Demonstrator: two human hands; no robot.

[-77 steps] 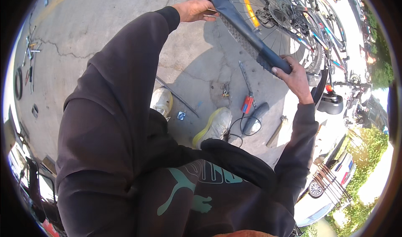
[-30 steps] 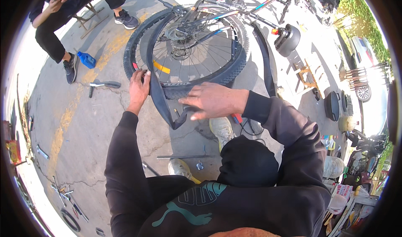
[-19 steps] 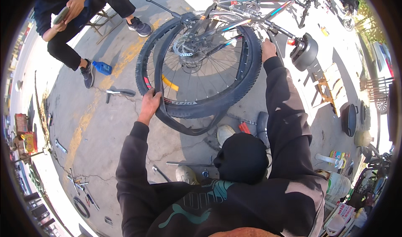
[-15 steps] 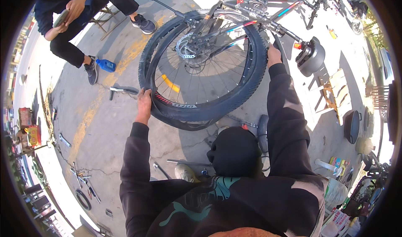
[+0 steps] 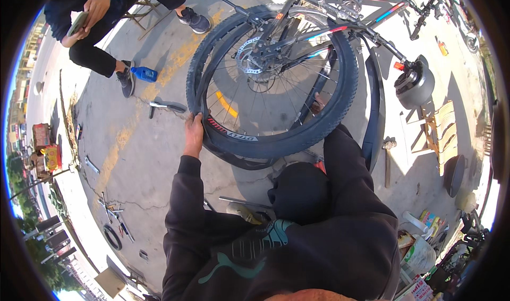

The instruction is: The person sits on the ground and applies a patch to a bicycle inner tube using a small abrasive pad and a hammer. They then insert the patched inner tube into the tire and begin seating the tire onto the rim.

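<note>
Head view: A person in a dark hooded top bends over the rear wheel (image 5: 271, 78) of an upturned bicycle (image 5: 340, 14) on a concrete yard. The left hand (image 5: 193, 133) clamps the lower-left arc of the black tyre (image 5: 297, 136), fingers curled over the tread just where it meets the rim. The right hand (image 5: 319, 101) reaches up behind the spokes on the far side — only a sliver of it shows, and whether its fingers are clenched or released cannot be told. The wheel stands upright in the frame, directly ahead of both arms, its axle running across the person's line of reach; the left hand is the nearer and plainly seen. The left arm is stretched nearly straight, the right bent around the tyre's lower right. A hammer (image 5: 387, 160) lies on the ground to the right, a blue bottle (image 5: 144, 73) by a seated person's shoe (image 5: 126, 82).
</note>
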